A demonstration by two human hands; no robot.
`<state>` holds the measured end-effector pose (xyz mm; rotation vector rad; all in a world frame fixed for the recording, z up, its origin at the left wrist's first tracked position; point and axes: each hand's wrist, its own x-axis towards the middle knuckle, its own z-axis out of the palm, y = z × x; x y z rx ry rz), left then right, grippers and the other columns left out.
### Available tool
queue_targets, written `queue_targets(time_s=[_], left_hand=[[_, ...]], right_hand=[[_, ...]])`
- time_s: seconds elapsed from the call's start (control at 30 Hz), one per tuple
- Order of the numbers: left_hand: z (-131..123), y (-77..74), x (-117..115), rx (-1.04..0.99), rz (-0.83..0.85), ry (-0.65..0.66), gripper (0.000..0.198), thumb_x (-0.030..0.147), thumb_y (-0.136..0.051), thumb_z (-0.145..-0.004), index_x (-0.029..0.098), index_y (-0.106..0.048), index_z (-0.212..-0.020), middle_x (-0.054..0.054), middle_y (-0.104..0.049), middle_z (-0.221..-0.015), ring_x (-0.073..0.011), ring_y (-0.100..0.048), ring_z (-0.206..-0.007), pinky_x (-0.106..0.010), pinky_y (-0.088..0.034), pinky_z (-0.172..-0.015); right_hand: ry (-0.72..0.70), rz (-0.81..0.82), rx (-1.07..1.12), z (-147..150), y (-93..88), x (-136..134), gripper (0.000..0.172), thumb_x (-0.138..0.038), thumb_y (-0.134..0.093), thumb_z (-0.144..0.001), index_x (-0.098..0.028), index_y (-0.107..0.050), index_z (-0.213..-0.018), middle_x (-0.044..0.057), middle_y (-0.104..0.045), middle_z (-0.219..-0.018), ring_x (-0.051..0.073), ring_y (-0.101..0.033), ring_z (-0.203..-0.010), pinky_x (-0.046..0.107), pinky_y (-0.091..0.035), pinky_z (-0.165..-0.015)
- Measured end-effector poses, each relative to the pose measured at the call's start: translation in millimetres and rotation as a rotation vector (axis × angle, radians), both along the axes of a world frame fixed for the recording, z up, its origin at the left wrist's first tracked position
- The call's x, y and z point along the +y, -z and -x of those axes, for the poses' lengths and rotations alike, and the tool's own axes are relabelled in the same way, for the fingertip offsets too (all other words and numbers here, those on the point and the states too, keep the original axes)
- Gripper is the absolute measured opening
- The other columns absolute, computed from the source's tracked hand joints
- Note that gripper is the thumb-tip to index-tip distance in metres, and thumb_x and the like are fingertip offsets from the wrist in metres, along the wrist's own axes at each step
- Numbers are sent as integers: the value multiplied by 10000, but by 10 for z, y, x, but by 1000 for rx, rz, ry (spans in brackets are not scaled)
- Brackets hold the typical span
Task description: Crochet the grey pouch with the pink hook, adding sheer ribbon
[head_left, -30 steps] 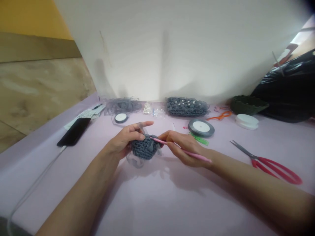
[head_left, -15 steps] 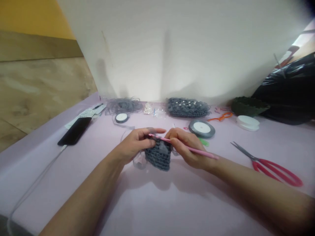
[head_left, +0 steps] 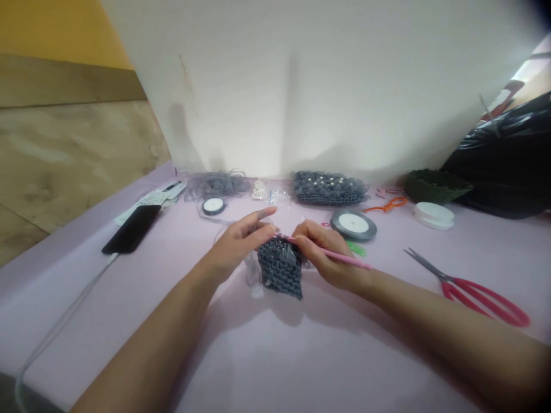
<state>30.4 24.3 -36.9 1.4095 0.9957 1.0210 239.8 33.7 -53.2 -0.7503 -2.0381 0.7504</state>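
Observation:
Between my hands hangs a dark grey-blue crochet piece, its top edge at my fingers. A pink crochet hook lies in the closed fingers of my right hand, its tip at the top edge of the piece. My left hand pinches the upper left corner of the piece with the thumb, index finger stretched forward. Sheer grey ribbon hangs beside the piece on the left and trails back towards a small ribbon spool.
Scissors with red handles lie right. Behind are a grey ribbon spool, white spools, a beaded crocheted piece, an orange loop and a dark green bowl-shaped item. A phone with a cable lies left.
The hook has slid lower and left, its tip now at my left thumb. The crochet piece has shifted slightly right, and my left index finger has lifted.

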Motion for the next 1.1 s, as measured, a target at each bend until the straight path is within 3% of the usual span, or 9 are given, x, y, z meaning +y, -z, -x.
queue_targets(time_s=[0.1,0.2,0.33,0.43,0.6,0.73,0.97,1.1], left_hand=[[-103,46,-38,-173,85,63,643,267,-748,-779,247,-513,-1377,-16,-660,-935,-147,-606,-877,-286,-445,-820],[-179,74,-66,-249,121,47,703,210,-750,-755,215,-476,-1402,-14,-653,-915,-136,-609,-824,-284,-458,-799],[-287,137,-102,-115,36,-119,733,172,-705,-763,172,-422,-1440,-12,-655,-884,-140,-606,-830,-272,-458,-797],[-381,215,-128,-34,-23,-274,727,190,-679,-781,174,-402,-1454,-18,-669,-901,-150,-611,-859,-273,-454,-809],[-472,219,-151,-244,136,-275,597,201,-707,-748,161,-533,-1318,-20,-682,-873,-135,-621,-754,-260,-473,-730],[-388,103,-129,-375,317,-162,606,163,-763,-683,123,-570,-1256,-8,-659,-795,-121,-617,-676,-245,-471,-671],[-131,21,-65,-303,321,15,594,137,-753,-726,159,-576,-1293,-40,-671,-915,-139,-640,-781,-270,-471,-751],[-77,-7,-57,-268,312,27,583,151,-748,-739,176,-583,-1297,-47,-673,-936,-142,-641,-783,-265,-466,-735]], right_hand=[[23,-49,-34,9,-4,-9,282,-315,-432,-992,-186,-442,-741,-58,-444,-581,68,-387,-495,187,-318,-455],[40,-246,-127,17,21,-7,266,-294,-429,-994,-192,-420,-748,-56,-445,-596,69,-394,-487,193,-307,-458],[149,-676,-340,36,113,33,258,-256,-423,-995,-201,-397,-745,-22,-454,-643,104,-378,-519,247,-255,-477],[232,-828,-437,53,166,75,268,-254,-398,-1007,-206,-404,-743,-3,-469,-649,133,-390,-544,273,-251,-500],[282,-886,-443,47,150,118,283,-262,-397,-1009,-211,-410,-730,0,-481,-622,143,-391,-540,277,-270,-513],[179,-865,-367,3,116,134,246,-233,-387,-1000,-210,-415,-756,22,-534,-646,145,-441,-564,267,-334,-535],[20,-801,-235,-58,137,189,155,-228,-423,-979,-196,-444,-828,58,-607,-753,145,-529,-637,263,-392,-555],[-7,-823,-229,-78,120,209,118,-219,-445,-968,-189,-463,-856,60,-619,-770,145,-536,-641,271,-408,-563]])
